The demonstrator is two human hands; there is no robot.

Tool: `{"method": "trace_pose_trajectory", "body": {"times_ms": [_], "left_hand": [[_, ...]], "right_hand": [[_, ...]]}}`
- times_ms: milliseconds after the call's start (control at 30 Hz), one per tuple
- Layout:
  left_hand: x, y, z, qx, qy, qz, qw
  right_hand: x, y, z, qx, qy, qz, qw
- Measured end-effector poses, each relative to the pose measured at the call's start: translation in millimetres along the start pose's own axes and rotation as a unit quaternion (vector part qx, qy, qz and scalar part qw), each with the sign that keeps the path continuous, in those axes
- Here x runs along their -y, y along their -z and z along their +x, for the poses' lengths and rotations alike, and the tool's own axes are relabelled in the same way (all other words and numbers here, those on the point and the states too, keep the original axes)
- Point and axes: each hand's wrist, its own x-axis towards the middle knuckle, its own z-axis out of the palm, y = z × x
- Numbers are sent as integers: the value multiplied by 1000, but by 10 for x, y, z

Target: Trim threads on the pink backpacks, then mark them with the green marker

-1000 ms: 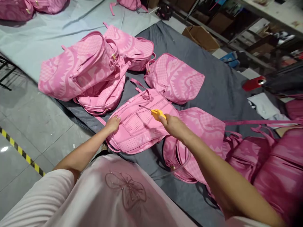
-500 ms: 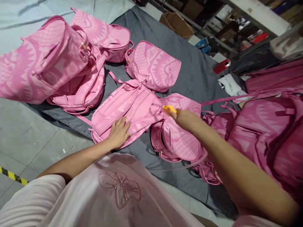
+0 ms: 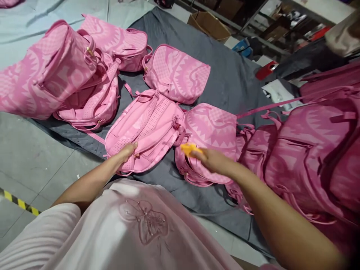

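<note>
A pink backpack lies on the dark grey sheet with its perforated shoulder straps facing up. My left hand grips a shoulder strap near the backpack's lower left end, thumb on top and fingers curled under. Held in my right hand is a small yellow-orange tool, too blurred to tell its kind. That hand hovers over a second pink backpack, patterned with jagged teeth and checks, just right of the first.
More pink backpacks stand at the back and pile up on the left. Darker-looking pink bags crowd the right. Beyond the grey sheet are a red can, a cardboard box and shelving.
My left hand has gone from lying flat on the backpack to gripping its strap. My right hand has moved down and slightly left with the yellow-orange tool.
</note>
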Motion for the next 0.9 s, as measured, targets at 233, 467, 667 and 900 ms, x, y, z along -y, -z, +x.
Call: {"method": "trace_pose_trajectory", "body": {"times_ms": [233,467,667,900], "left_hand": [[66,-544,-330,-121,-181,309,926],[-58,-228,-191,-85,-237,307,918],[-62,865,-137,-141,-148,-27,978],[-132,1320,240,30,101,-315,943]], "right_hand": [[-50,9,-24,-49,-11,-85,995],[90,-660,-344,-63,-42,-23,997],[575,-1655,-631,-55,-139,49,988],[1284,-2417,-508,-111,-213,101,966]]}}
